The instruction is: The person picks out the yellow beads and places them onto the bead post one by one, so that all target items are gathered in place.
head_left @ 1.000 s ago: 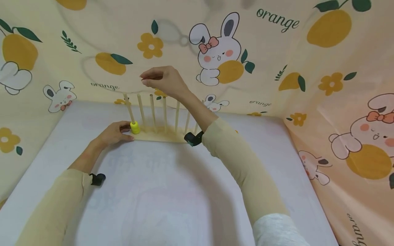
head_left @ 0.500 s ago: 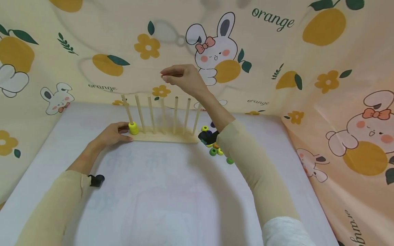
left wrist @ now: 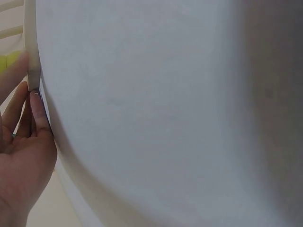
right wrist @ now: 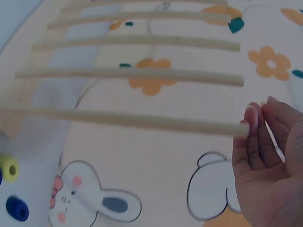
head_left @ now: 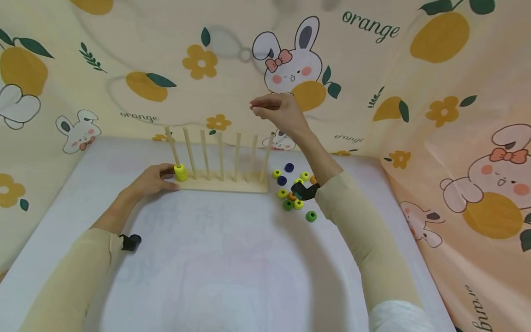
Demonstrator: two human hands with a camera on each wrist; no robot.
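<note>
A wooden peg rack [head_left: 224,185] stands toward the back of the table, its upright pegs in a row. Yellow beads [head_left: 180,172] sit stacked at the foot of the leftmost peg. My left hand [head_left: 151,180] holds the left end of the base, thumb at the front and fingers behind, beside these beads. In the left wrist view its fingertips meet the base's end. Raised above the right end of the rack, my right hand [head_left: 284,113] has loosely bent fingers with nothing visible between them. In the right wrist view it appears near a peg tip [right wrist: 240,129].
Loose beads in yellow, dark blue, green and orange lie right of the rack, among them a green bead [head_left: 311,216] and a dark blue bead [head_left: 289,168]. My right forearm and wrist camera [head_left: 304,190] overlap some. A printed cloth [head_left: 232,27] hangs behind the white table [head_left: 215,267].
My right hand has moved right, from above the left pegs to above the rack's right end, uncovering the pegs and loose beads. My left hand has stayed at the base.
</note>
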